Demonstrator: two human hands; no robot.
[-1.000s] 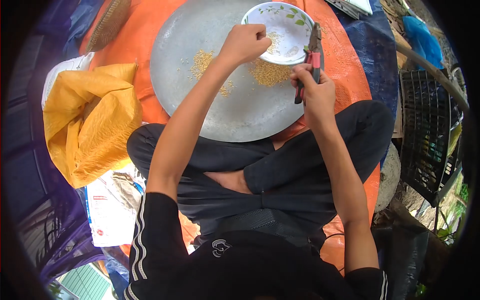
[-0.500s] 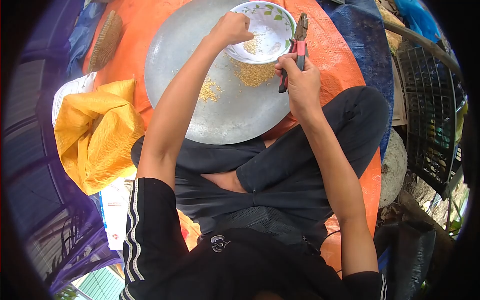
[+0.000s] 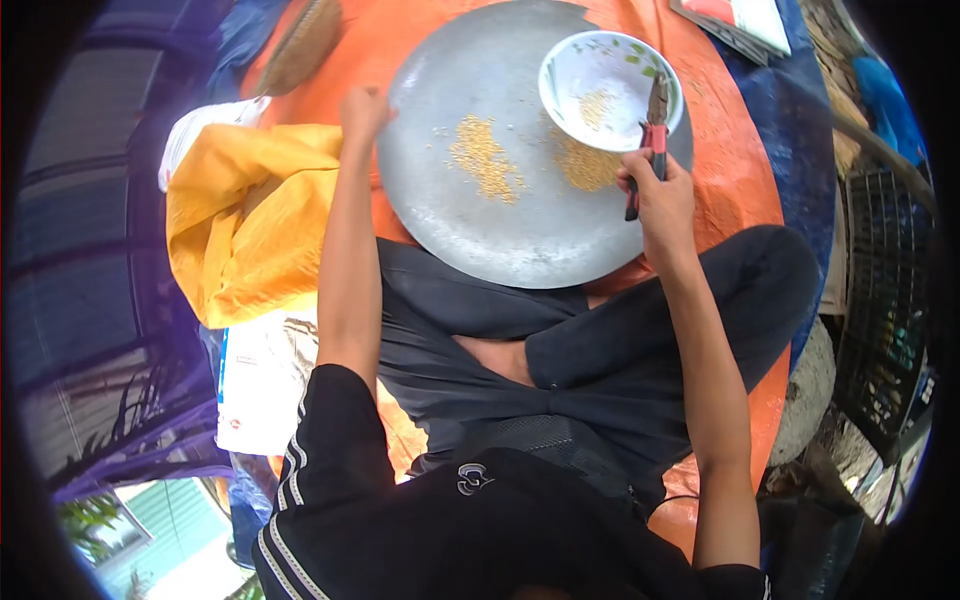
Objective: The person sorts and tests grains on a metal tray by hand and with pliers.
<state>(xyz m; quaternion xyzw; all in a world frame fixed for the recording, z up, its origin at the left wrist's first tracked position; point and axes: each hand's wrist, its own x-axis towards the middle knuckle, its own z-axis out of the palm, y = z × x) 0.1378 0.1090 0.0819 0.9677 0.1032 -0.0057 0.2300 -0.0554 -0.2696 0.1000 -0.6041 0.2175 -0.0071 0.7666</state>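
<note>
My right hand (image 3: pixel 662 195) is wrapped round red-and-black handled pliers (image 3: pixel 653 138), whose jaws point up over the near right side of a white bowl (image 3: pixel 560 98) with green leaf patterns. Some golden grains (image 3: pixel 597 108) lie in the bowl. It stands on a round grey metal tray (image 3: pixel 520 245), beside a pile of golden grains (image 3: pixel 588 168) at its near edge. A second scatter of grains (image 3: pixel 484 160) lies left of that. Beyond the tray's left rim, my left hand (image 3: pixel 366 110) is closed, its fingers curled; I cannot make out anything in them.
An orange tarp (image 3: pixel 735 190) lies under the tray, over a blue tarp (image 3: pixel 790 130). On the left are a yellow sack (image 3: pixel 250 240) and a woven basket (image 3: pixel 300 48). A black plastic crate (image 3: pixel 885 300) stands at the right. My crossed legs (image 3: pixel 620 340) border the tray's near side.
My left hand has moved left from over the bowl to beyond the tray's left rim. The pliers stay in my right hand and now overlap the bowl. The camera view has shifted left.
</note>
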